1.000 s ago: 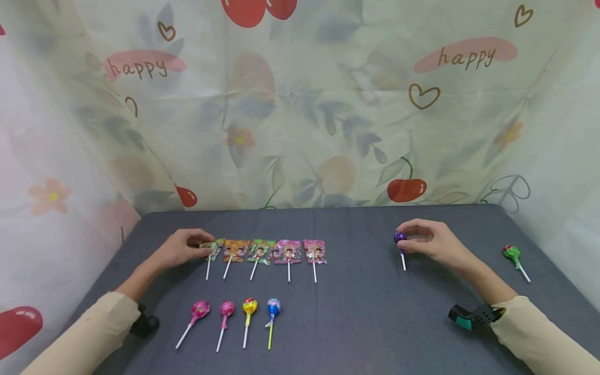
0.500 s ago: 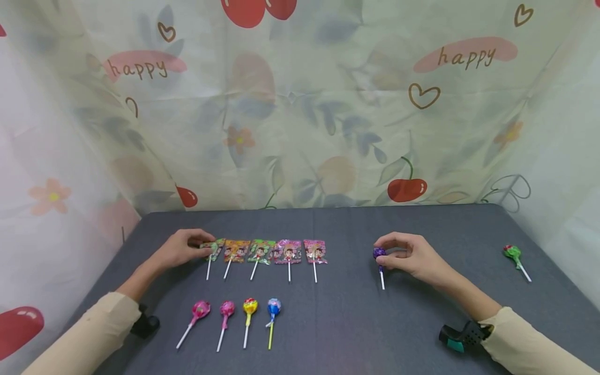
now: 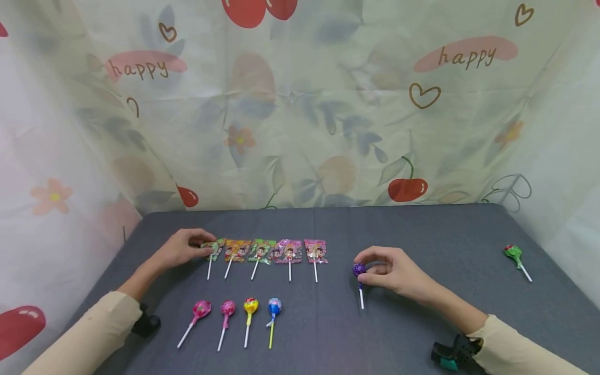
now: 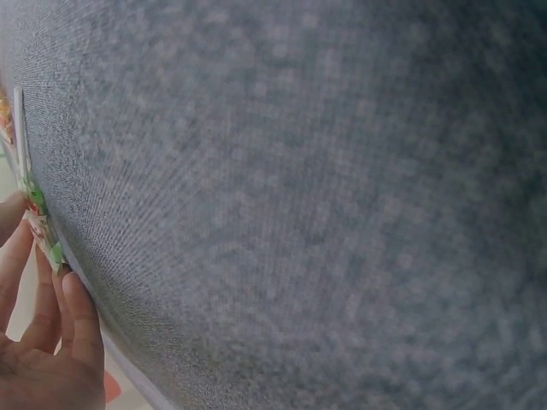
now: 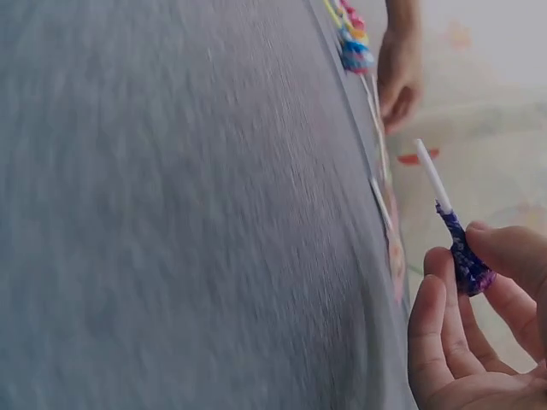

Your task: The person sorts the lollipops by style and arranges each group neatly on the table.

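Note:
My right hand (image 3: pixel 396 270) pinches a purple-wrapped lollipop (image 3: pixel 359 270) by its round head, white stick pointing down toward me. In the right wrist view the thumb and fingers close around the purple wrapper (image 5: pixel 469 260). At the left end of a row of flat-packed lollipops, my left hand (image 3: pixel 184 247) has its fingertips on the edge of a green flat lollipop (image 3: pixel 216 250). The left wrist view shows thumb and fingers at both sides of that green packet (image 4: pixel 41 224). Right of it lie an orange packet (image 3: pixel 236 250), another green one (image 3: pixel 260 251) and two pink ones (image 3: pixel 287 252).
A nearer row holds two pink ball lollipops (image 3: pixel 201 309), a yellow one (image 3: pixel 250 306) and a blue one (image 3: pixel 274 306). One green ball lollipop (image 3: pixel 514 253) lies far right on the grey tabletop (image 3: pixel 422 333). A printed curtain (image 3: pixel 300 130) stands behind the table.
My right hand has carried the purple lollipop left and nearer to me, toward the space right of the flat row. The left hand has stayed at the green packet.

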`<state>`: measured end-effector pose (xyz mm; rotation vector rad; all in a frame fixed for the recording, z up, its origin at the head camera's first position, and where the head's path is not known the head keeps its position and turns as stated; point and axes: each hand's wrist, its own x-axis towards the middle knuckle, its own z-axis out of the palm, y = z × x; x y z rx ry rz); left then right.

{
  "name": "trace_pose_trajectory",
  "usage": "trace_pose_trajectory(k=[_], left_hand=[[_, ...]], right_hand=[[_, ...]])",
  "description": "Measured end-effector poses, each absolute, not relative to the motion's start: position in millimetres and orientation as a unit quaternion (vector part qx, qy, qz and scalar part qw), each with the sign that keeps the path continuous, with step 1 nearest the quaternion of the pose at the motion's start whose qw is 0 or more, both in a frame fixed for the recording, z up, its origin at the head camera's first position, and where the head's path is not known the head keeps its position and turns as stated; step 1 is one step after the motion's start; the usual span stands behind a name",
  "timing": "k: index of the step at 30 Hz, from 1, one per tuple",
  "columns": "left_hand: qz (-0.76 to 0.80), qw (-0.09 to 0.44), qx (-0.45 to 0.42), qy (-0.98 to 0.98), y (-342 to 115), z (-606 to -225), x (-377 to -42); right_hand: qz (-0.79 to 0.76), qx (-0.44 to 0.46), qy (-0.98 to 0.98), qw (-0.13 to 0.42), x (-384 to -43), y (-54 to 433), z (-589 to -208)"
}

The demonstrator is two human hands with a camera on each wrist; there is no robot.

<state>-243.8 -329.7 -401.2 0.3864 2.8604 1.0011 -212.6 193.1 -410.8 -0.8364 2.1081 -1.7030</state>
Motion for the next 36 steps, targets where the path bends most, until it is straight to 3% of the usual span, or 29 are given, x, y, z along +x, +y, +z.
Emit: trace_pose_trajectory(k=[11, 21, 36], left_hand=[[0.332, 0.043, 0.127, 0.934, -328.2, -397.3, -239.8], [0.332, 0.042, 0.128, 0.934, -328.8, -399.0, -240.8], [0.333, 0.035, 0.132, 0.933, -330.5, -401.2, -241.8]], right_hand=[[-0.592, -0.313, 0.720, 0.182, -195.7, 166.4, -420.5], [-0.574, -0.350, 0.721, 0.166, -188.9, 139.2, -423.2], [-0.539, -0.362, 0.735, 0.195, -185.8, 86.3, -420.7]])
